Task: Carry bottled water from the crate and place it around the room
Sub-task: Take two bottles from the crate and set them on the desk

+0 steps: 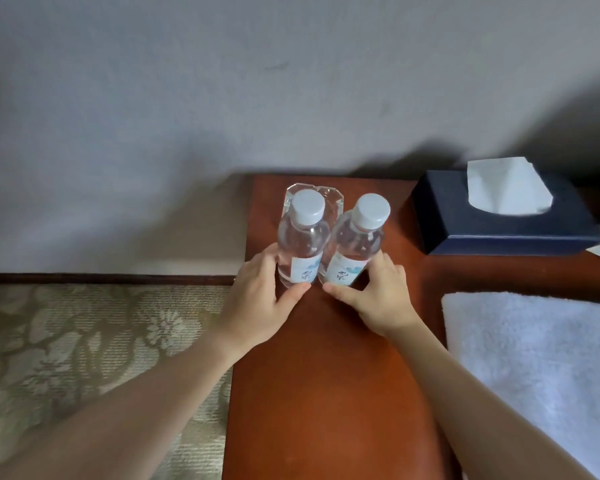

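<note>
Two clear water bottles with white caps and pale labels stand side by side, touching, at the back of a brown wooden table (326, 393). My left hand (260, 303) grips the base of the left bottle (303, 237), thumb across its front. My right hand (378, 292) grips the base of the right bottle (355, 240) in the same way. Both bottles are upright on the tabletop. No crate is in view.
A clear glass dish (331, 199) sits just behind the bottles by the grey wall. A dark blue tissue box (499, 233) stands at the back right. A white towel (541, 368) lies on the right. Patterned carpet (84, 358) lies to the left of the table.
</note>
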{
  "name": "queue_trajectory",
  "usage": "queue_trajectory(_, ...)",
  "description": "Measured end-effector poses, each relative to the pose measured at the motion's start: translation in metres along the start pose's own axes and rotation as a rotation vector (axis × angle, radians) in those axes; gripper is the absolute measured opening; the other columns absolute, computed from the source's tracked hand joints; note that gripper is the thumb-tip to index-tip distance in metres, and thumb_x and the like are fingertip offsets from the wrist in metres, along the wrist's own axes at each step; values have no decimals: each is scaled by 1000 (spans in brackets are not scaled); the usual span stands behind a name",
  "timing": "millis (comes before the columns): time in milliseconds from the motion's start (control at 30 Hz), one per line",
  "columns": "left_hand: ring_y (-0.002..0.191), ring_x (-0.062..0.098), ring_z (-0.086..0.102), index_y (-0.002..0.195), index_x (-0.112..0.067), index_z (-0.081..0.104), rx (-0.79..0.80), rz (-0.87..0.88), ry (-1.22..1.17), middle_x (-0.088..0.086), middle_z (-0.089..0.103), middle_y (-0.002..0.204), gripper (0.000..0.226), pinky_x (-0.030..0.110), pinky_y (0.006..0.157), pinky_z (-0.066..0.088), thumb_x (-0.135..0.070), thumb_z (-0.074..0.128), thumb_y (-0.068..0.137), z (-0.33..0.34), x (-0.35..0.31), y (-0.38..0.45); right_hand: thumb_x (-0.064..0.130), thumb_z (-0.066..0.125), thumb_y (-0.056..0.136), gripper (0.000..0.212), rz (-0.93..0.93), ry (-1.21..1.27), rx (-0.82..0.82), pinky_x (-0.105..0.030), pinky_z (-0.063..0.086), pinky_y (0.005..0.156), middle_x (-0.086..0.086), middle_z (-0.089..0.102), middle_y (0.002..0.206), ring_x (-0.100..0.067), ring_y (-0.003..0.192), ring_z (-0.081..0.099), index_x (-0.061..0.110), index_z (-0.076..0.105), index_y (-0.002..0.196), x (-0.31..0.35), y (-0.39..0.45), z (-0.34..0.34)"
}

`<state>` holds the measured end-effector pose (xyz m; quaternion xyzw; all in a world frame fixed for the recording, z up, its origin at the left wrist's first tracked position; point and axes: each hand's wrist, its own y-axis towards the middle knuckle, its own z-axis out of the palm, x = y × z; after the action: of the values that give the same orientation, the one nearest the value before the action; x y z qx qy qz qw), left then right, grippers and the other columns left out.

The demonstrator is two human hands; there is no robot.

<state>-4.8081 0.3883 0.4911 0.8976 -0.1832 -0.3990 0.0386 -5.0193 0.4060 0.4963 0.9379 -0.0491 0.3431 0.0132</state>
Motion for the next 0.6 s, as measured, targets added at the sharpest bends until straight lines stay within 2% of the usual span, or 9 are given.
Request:
queue_trajectory(100,109,14,58,118,-13,52,-14,7,30,-4,62,120,39,40,95,48,-35,64,87,1,0,1,57,75,74,54,-9,34,-4,-27,23,85,27,46,94,0,91,35,31,53,116,-1,-1,-2)
queue_trajectory(200,112,12,56,122,-14,51,-18,-9,45,-5,62,122,43,37,97,48,-35,65,88,1,-1,1,62,69,72,56,-30,40,-12,-29,24,85,30,48,97,-4,96,44,32,57,117,-1,0,-1)
queue_trajectory(267,114,11,55,128,-13,46,-33,-41,45,-3,62,124,52,33,98,48,-37,65,87,1,-2,1,60,72,72,53,-20,35,-17,-30,26,85,32,47,94,-7,95,46,31,59,114,-1,-1,1)
queue_trajectory(333,115,13,56,131,-10,44,-43,-64,49,0,63,125,58,33,98,48,-40,64,86,3,-1,1,59,73,74,51,-29,22,-35,-31,28,85,31,48,93,-8,94,47,30,59,113,-2,-1,1)
queue_trajectory(467,114,17,57,131,-10,46,-43,-74,81,2,64,124,58,37,97,48,-42,62,86,4,0,3,61,70,74,51,-16,16,-62,-29,27,83,37,44,91,-4,91,42,33,59,115,0,-1,4)
queue_trajectory(600,113,18,58,130,-10,47,-38,-64,131,1,64,124,56,38,96,46,-45,58,88,6,3,4,72,60,70,54,7,34,-71,-27,29,84,23,58,94,-5,92,48,41,56,115,-1,0,7)
